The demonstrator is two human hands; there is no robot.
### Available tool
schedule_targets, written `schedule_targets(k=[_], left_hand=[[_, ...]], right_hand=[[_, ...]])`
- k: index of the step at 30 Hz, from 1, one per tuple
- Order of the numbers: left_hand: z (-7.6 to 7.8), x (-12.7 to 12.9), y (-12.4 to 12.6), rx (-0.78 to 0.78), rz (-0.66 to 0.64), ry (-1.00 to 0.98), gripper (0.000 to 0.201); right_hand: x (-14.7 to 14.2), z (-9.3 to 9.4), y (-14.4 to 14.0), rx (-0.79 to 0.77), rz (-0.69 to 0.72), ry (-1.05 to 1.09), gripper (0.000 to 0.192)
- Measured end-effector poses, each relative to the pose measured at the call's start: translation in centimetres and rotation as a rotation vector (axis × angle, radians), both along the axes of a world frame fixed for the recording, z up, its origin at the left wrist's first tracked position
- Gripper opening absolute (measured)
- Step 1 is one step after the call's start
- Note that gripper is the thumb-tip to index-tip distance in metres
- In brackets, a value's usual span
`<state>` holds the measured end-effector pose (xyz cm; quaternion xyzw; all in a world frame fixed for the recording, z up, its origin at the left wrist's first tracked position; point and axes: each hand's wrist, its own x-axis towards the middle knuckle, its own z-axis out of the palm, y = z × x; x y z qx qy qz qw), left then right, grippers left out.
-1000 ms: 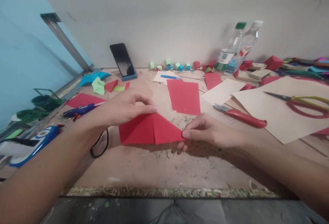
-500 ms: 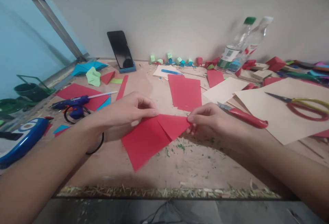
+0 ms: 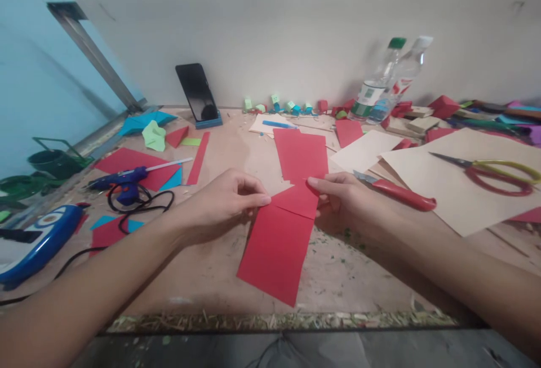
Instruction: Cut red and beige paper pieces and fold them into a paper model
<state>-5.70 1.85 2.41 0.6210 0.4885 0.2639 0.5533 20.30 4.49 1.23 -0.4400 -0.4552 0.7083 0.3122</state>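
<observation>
A sheet of red paper (image 3: 274, 255) hangs between my two hands over the table's near half, with a folded flap across its upper part. My left hand (image 3: 236, 199) pinches its upper left corner between thumb and fingers. At the upper right corner, my right hand (image 3: 336, 192) grips the paper with the thumb on top. Just behind lies another red paper piece (image 3: 301, 154), partly overlapped by the held sheet. To the right of my right hand rests a red-handled knife (image 3: 401, 193), its blade pointing left.
On the left lie a blue glue gun (image 3: 127, 179) with its black cord and a blue-and-white object (image 3: 46, 244). A phone (image 3: 196, 93) leans in a stand at the back. Scissors (image 3: 499, 173) lie on beige paper (image 3: 456, 199); two bottles (image 3: 369, 97) stand behind.
The held red paper has been turned, so its long end now points down toward the table edge instead of lower left. Both hands still hold its upper corners.
</observation>
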Motion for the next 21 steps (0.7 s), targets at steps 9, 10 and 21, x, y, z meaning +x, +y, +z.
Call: schedule_targets(k=[9, 10, 21], left_hand=[[-1.2, -0.1, 0.3, -0.06, 0.039, -0.32, 0.023], [-1.6, -0.2, 0.4, -0.009, 0.032, -0.307, 0.029], [-0.9, 0.7, -0.2, 1.268, -0.176, 0.246, 0.024]], right_hand=[[-0.1, -0.2, 0.5, 0.014, -0.033, 0.034, 0.035], [-0.1, -0.2, 0.5, 0.007, -0.037, 0.045, 0.035], [-0.6, 0.2, -0.9, -0.146, 0.001, 0.073, 0.041]])
